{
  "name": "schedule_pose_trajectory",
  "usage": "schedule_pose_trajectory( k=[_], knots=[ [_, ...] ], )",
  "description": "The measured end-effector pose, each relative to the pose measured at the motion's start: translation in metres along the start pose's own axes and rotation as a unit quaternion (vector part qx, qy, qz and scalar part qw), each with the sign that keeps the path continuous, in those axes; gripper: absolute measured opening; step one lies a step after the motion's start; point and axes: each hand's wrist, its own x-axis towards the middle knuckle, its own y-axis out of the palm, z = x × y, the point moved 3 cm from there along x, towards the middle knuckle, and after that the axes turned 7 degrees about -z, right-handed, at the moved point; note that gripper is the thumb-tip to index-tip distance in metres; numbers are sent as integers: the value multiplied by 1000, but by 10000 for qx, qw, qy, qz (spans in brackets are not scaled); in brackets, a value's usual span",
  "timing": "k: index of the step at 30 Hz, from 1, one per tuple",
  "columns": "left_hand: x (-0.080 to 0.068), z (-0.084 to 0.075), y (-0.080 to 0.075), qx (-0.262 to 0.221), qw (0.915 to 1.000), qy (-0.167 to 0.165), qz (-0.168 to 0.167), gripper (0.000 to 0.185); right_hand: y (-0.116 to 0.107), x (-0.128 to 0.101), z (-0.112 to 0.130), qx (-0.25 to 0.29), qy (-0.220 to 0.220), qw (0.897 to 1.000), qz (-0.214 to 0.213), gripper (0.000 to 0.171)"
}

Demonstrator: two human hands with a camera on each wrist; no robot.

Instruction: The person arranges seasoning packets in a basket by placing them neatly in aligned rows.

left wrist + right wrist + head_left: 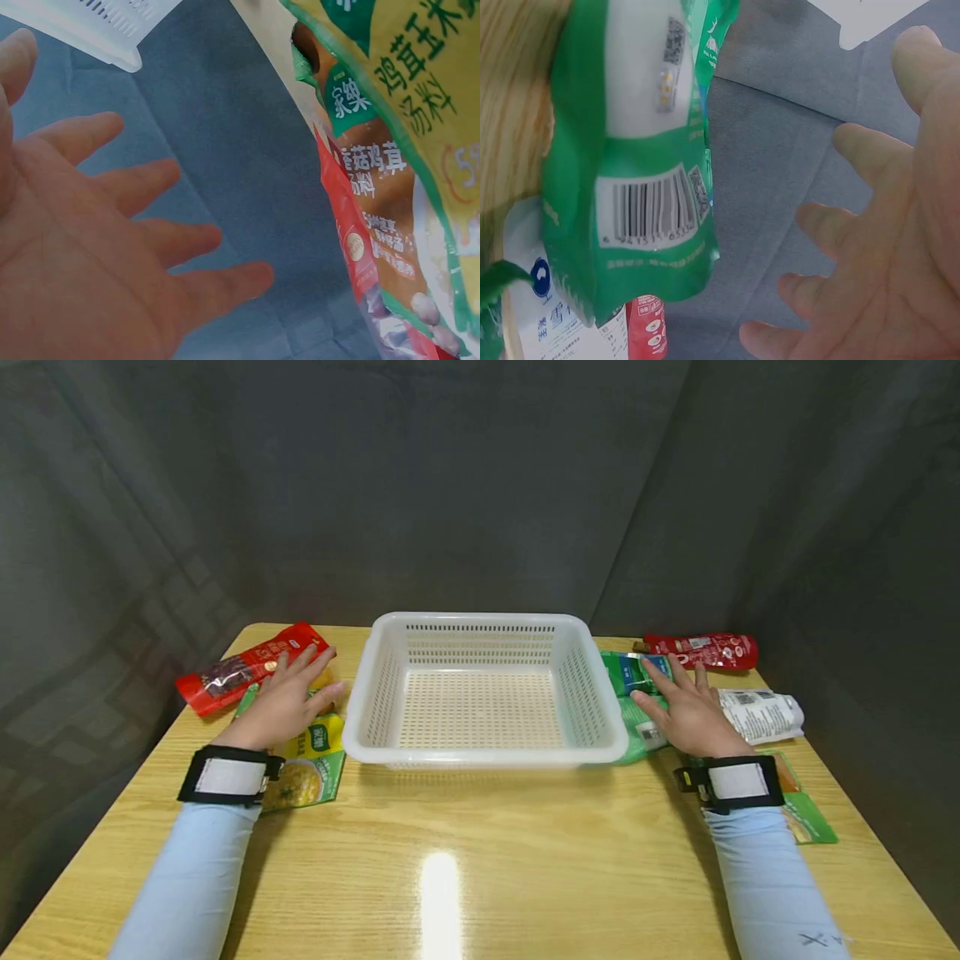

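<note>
Reaching out over packets on both sides of a white basket (483,689), the person seems to be at the very start of a pick: both hands lie flat with fingers spread, and nothing is gripped yet. The basket stands in the middle of the wooden surface (480,852), holding nothing, its slotted walls upright.

The left hand (283,702) hovers or rests on the pile to the basket's left. From the head view I cannot tell whether the palm truly presses down; the left wrist view shows the fingers (161,180) straight and apart, with open air under them, so it is probably just above. Below it lies a yellow and green soup packet (309,768), flat, glossy, printed with a bowl of soup, and beyond the fingertips a red packet (243,672) lies slanted toward the far left corner.

The right hand (690,714) is likewise open, fingers splayed over a green packet (637,693) that lies touching the basket's right wall; the right wrist view shows its barcode and white panel (649,202). Just right of the hand is a white pouch (761,714), behind it a red pouch (705,650), and under the wrist another green packet (806,814).

Judging from this, the next move calls for curling the fingers round one thin, slippery packet edge and lifting it clear of its neighbours
</note>
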Motion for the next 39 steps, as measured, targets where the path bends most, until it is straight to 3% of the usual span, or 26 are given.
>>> schedule_pose_trajectory(
  k=[22,28,35,39],
  knots=[
    [-3,-11,-7,-192,9997,98,121,81,-7,-12,6,203,-191,9996,39,78],
    [-4,-18,-6,-934,9946,371,249,79,-9,-11,12,20,-350,9992,170,74],
    [-6,-39,-1,-1942,9789,497,398,71,-2,-9,15,138,-551,9978,353,66],
    [-6,-49,7,-2365,9699,362,463,76,3,-10,19,254,-705,9958,527,73]
  ],
)
